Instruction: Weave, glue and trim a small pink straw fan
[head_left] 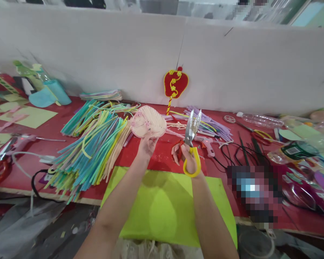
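Observation:
My left hand [148, 144] grips the lower edge of a pale pink and cream fan [151, 120], which looks made of pipe cleaners. A pink handle runs from the fan to the right. In my right hand [189, 158] is a pair of scissors [190, 135] with yellow and red handles. Their metal blades point up and stand a little apart, to the right of the fan and not touching its round part. Both hands are above the red table [162, 158] and a bright green sheet [162, 205] at its front edge.
Bundles of coloured pipe cleaners [94, 151] lie to the left, purple ones [218, 124] behind the scissors. A finished red fan [175, 84] stands against the white partition. A pink glue gun [209, 146] with a black cord, plastic bottles [261, 119] and other scissors [260, 136] are on the right.

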The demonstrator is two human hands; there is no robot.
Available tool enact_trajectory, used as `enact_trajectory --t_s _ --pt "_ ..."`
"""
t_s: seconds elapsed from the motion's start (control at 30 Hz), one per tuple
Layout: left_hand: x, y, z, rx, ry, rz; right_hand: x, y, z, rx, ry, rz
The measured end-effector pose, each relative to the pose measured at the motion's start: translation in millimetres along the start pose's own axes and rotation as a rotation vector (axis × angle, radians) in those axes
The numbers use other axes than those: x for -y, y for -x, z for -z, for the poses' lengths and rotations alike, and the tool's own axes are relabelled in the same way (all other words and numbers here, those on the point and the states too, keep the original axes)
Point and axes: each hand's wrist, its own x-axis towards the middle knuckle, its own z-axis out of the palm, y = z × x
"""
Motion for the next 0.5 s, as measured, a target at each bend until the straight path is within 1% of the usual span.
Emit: enact_trajectory --t_s 0.03,0.1,0.13,0.17,0.2,0.23,0.33,0.4,0.5 --pt "1.5 1.9 0.7 0.005 -0.019 0.016 -3.7 -1.0 -5.8 -0.096 0.056 0.017" --pt "4.3 7.1 2.2 -0.01 -0.033 0.058 -12.4 -1.8 -13.6 -0.329 0.152 0.056" --pt "5.4 9.8 2.6 -0.014 -0.029 0.073 -16.7 -1.7 -15.2 -0.411 0.17 0.083" --pt "6.4 12.5 2.5 -0.009 -0.018 0.087 -20.6 -1.5 -15.4 -0.464 0.179 0.114" --pt "7.2 14.8 1.9 0.003 -0.005 0.093 -23.8 -1.3 -14.6 -0.487 0.184 0.135" --pt "7.7 16.8 0.6 0.021 0.01 0.09 -26.3 -1.2 -13.2 -0.484 0.188 0.142" --pt "6.2 20.6 -7.7 0.058 0.037 0.039 -30.4 -2.9 -9.8 -0.43 0.217 0.101" --pt "1.8 21.7 -17.5 0.064 0.034 -0.016 -31.7 -5.1 -10.5 -0.4 0.23 0.079" --pt "-8.6 23.4 -38.8 0.085 -0.011 -0.103 -32.7 -7.0 -14.4 -0.348 0.249 0.062"
